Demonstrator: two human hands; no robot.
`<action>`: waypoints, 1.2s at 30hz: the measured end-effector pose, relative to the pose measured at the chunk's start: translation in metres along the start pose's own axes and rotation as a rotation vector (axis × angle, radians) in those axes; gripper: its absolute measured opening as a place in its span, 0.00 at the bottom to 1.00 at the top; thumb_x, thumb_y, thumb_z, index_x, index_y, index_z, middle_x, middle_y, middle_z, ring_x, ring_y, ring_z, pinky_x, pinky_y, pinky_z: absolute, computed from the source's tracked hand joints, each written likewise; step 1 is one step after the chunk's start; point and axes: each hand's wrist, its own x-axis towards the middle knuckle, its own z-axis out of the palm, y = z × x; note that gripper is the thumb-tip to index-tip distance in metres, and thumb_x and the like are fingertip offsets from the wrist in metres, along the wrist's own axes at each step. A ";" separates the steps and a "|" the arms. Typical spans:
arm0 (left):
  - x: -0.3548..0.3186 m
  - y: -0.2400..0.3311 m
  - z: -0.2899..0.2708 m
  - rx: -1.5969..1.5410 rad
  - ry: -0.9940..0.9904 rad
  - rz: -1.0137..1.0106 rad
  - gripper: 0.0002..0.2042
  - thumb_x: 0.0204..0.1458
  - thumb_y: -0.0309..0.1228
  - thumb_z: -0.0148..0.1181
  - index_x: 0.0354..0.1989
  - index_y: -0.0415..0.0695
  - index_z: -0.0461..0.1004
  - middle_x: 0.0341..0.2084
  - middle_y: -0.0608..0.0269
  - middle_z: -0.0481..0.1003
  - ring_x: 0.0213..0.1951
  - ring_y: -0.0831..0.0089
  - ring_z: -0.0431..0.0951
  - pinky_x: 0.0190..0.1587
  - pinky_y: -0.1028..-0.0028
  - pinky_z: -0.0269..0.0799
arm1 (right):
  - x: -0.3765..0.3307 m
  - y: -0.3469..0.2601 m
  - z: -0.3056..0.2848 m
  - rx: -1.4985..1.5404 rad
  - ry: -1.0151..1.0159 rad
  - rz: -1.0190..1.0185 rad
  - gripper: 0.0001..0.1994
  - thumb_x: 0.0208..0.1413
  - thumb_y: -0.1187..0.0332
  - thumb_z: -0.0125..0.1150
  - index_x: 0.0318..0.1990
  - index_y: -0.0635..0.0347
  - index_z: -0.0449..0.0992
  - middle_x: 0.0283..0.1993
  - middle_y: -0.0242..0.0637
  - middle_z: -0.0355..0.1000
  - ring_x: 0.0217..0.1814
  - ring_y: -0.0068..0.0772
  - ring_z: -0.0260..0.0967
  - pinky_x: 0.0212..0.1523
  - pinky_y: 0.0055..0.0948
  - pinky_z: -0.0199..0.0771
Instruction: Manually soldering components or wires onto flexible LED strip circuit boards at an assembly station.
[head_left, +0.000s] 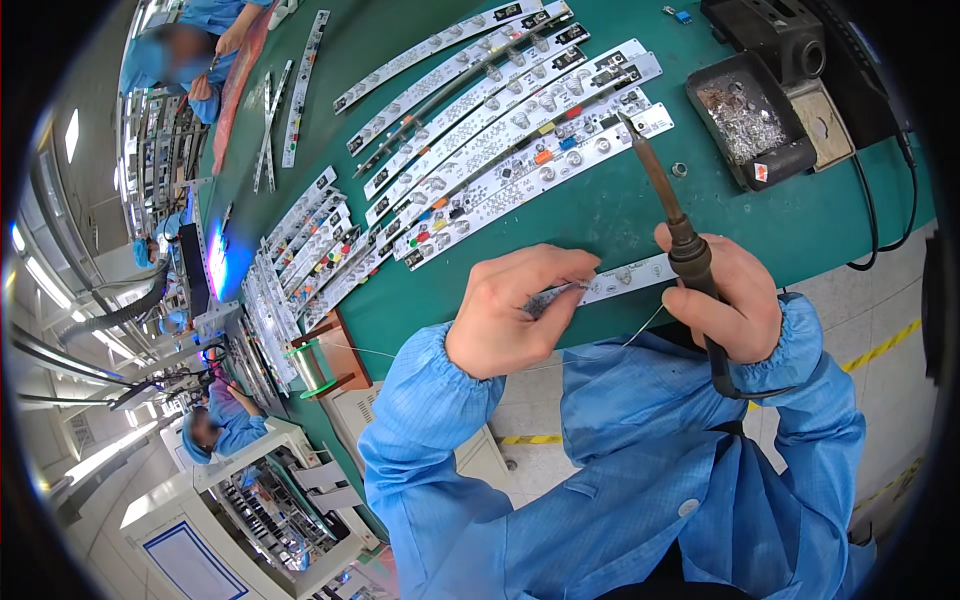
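Observation:
A narrow white circuit board strip [632,279] lies near the front edge of the green bench. My left hand [520,308] is closed on its left end, thumb and fingers pinching there; what else may be between the fingertips is hidden. My right hand [738,300] grips a soldering iron [662,185] by its dark handle, above the strip's right end, with the tip pointing up and away. Thin solder wire [645,330] curves up to the fingers of my right hand. It runs back past my left wrist to a spool [312,368] at the left.
Many long white boards [540,170] with small parts lie fanned across the bench [520,235]. A black tray of solder scraps [750,125], a sponge holder [822,122] and a dark soldering stand [775,40] stand at the back right. Co-workers in blue sit further left.

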 end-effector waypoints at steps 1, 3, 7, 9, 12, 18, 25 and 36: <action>0.000 0.000 0.000 -0.002 0.000 -0.001 0.15 0.40 0.14 0.59 0.39 0.38 0.77 0.29 0.57 0.78 0.32 0.71 0.80 0.38 0.76 0.75 | 0.000 0.000 0.000 0.002 -0.001 0.000 0.19 0.50 0.68 0.60 0.48 0.71 0.72 0.33 0.40 0.71 0.36 0.39 0.69 0.45 0.37 0.67; -0.001 0.000 0.000 0.001 0.006 -0.005 0.15 0.40 0.15 0.59 0.39 0.38 0.77 0.30 0.57 0.78 0.32 0.71 0.80 0.37 0.76 0.75 | 0.000 0.001 0.001 -0.041 0.009 -0.079 0.20 0.42 0.75 0.63 0.47 0.58 0.74 0.43 0.50 0.71 0.39 0.46 0.73 0.40 0.39 0.77; -0.001 0.000 0.001 0.022 0.019 0.002 0.14 0.41 0.15 0.60 0.39 0.38 0.77 0.30 0.57 0.79 0.32 0.70 0.80 0.37 0.75 0.75 | 0.002 -0.002 -0.001 -0.036 -0.013 -0.070 0.20 0.42 0.75 0.63 0.47 0.58 0.73 0.43 0.51 0.71 0.39 0.46 0.73 0.40 0.39 0.77; 0.000 0.000 0.002 0.018 0.023 0.009 0.13 0.40 0.15 0.61 0.38 0.38 0.77 0.30 0.56 0.79 0.32 0.69 0.80 0.36 0.75 0.76 | 0.002 -0.002 -0.001 -0.052 -0.003 -0.072 0.20 0.43 0.75 0.63 0.47 0.58 0.73 0.43 0.51 0.71 0.39 0.46 0.73 0.39 0.38 0.77; 0.001 -0.003 0.004 0.049 0.028 0.084 0.12 0.40 0.16 0.63 0.36 0.38 0.77 0.29 0.56 0.79 0.30 0.66 0.80 0.33 0.73 0.75 | 0.001 -0.001 -0.001 -0.032 -0.001 -0.071 0.20 0.43 0.75 0.63 0.47 0.58 0.73 0.43 0.51 0.71 0.39 0.46 0.73 0.39 0.38 0.77; -0.005 -0.004 0.013 0.135 0.097 0.244 0.11 0.38 0.15 0.64 0.32 0.38 0.77 0.31 0.54 0.79 0.31 0.64 0.80 0.33 0.72 0.75 | 0.000 0.001 -0.001 -0.011 0.012 -0.064 0.20 0.43 0.75 0.63 0.48 0.58 0.73 0.44 0.52 0.71 0.40 0.47 0.73 0.40 0.38 0.77; -0.015 -0.005 0.030 0.173 0.255 0.198 0.15 0.35 0.15 0.65 0.35 0.37 0.74 0.34 0.54 0.78 0.35 0.60 0.79 0.36 0.69 0.75 | -0.001 -0.002 -0.002 0.002 -0.010 -0.027 0.21 0.42 0.76 0.63 0.49 0.58 0.73 0.44 0.52 0.71 0.41 0.48 0.73 0.41 0.38 0.76; -0.017 -0.002 0.026 0.116 0.205 0.245 0.16 0.37 0.15 0.65 0.38 0.36 0.75 0.36 0.51 0.78 0.36 0.61 0.79 0.37 0.71 0.75 | -0.014 -0.003 -0.013 -0.106 0.125 0.033 0.34 0.43 0.79 0.70 0.57 0.55 0.58 0.55 0.67 0.63 0.48 0.51 0.73 0.42 0.40 0.77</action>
